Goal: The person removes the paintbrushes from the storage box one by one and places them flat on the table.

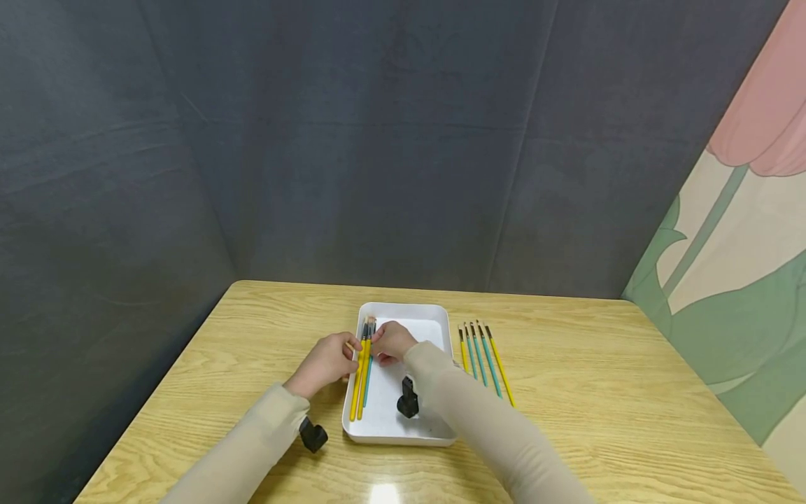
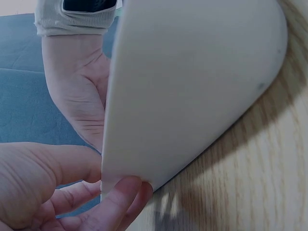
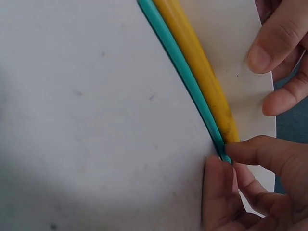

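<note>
A white tray (image 1: 409, 428) holds two yellow-handled paintbrushes (image 1: 362, 385) and a teal-handled paintbrush (image 1: 368, 388) along its left side. My right hand (image 1: 392, 341) reaches into the tray and pinches the teal paintbrush (image 3: 192, 89) between thumb and fingers. Right beside it lies a yellow handle (image 3: 202, 72). At the tray's left rim, my left hand (image 1: 327, 360) holds the edge, some fingertips against the outer wall (image 2: 192, 82). The brushes' bristle ends point to the far side.
To the right of the tray, several yellow and teal paintbrushes (image 1: 489, 360) lie in a row on the wooden table (image 1: 604, 392); my right sleeve partly covers them. A dark curtain (image 1: 378, 154) hangs behind the table. A floral-patterned surface (image 1: 743, 280) stands at the right.
</note>
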`<state>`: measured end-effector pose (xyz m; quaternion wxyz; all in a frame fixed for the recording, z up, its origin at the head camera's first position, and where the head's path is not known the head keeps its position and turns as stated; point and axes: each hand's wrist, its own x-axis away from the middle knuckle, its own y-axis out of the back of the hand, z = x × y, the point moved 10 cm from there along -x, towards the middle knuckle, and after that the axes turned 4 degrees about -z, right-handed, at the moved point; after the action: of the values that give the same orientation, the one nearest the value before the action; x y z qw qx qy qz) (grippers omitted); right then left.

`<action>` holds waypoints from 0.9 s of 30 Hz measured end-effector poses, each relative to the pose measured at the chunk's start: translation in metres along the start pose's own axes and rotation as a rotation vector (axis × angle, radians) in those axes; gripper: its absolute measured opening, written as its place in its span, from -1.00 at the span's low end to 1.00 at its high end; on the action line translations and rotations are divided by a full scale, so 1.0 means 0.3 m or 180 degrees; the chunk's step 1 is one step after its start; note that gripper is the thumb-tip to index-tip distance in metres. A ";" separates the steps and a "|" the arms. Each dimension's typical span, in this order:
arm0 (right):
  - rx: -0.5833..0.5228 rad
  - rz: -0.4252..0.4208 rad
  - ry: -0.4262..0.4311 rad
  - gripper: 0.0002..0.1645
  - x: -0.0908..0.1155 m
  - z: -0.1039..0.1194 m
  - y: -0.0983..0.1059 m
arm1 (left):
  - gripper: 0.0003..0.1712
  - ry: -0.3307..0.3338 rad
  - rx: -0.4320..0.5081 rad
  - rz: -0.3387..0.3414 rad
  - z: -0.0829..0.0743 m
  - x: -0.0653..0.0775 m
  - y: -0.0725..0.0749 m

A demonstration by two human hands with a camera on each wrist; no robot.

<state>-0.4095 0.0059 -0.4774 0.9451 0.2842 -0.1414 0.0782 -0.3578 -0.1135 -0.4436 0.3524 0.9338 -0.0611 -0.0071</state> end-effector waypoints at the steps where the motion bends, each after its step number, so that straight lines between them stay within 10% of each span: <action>1: 0.0013 -0.0004 -0.0022 -0.82 0.000 0.001 0.001 | -0.71 0.0005 0.0002 0.0001 -0.001 0.000 0.000; 27: 0.0373 -0.0020 0.0053 -0.76 -0.007 0.021 -0.001 | -0.72 0.0045 0.0062 0.0026 0.001 0.001 -0.001</action>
<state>-0.4129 0.0018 -0.4733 0.9281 0.3389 -0.1279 0.0857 -0.3574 -0.1134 -0.4439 0.3437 0.9370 -0.0625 0.0015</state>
